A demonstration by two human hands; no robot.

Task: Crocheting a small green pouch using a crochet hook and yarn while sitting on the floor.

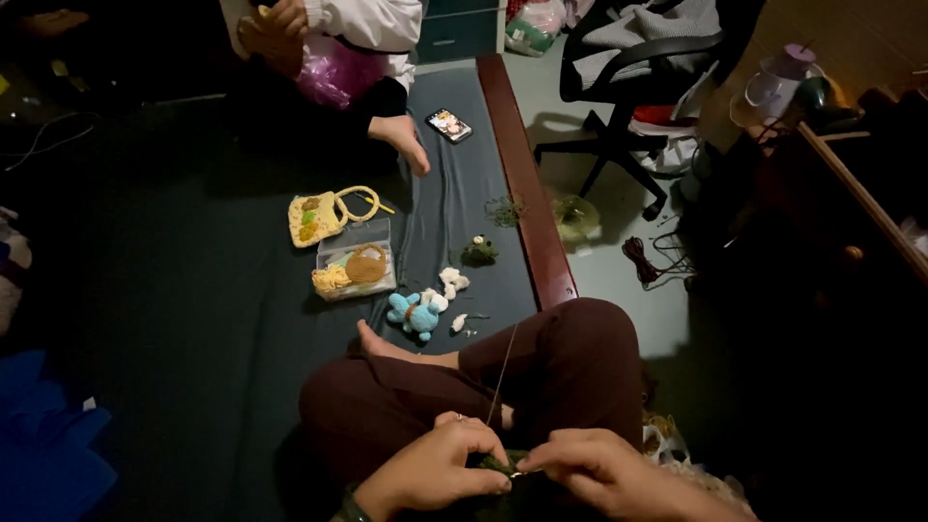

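Hands meet low in the head view, over crossed legs in dark red trousers (541,372): the left hand (440,464) is curled nearly shut, its fingertips pinching a small piece of dark green crochet (498,466), while the right hand (590,469) closes thumb and forefinger on a thin metal hook (525,473) that touches the piece. A strand of yarn (503,372) runs up from the work across the knee. The green piece is small and mostly hidden between the fingers, so it looks to be at an early stage; its shape cannot be told. On the dark mat (193,290) ahead, several items appear finished: a blue toy (414,313) lies just beyond the bare foot (372,340), white bits (452,280) lie beside it, and a small green figure (478,251) sits nearer the wooden edge (527,184). A clear box (355,261) holds a tan basket-like piece and yellow yarn, and a yellow crochet bag (319,217) with a loop handle lies just behind it. Farther off, a second person in a white sleeve (372,21) sits holding something in both hands (274,29), one bare foot out on the mat, a phone (449,126) lying near it. An office chair (643,77) stands on the pale floor at right.
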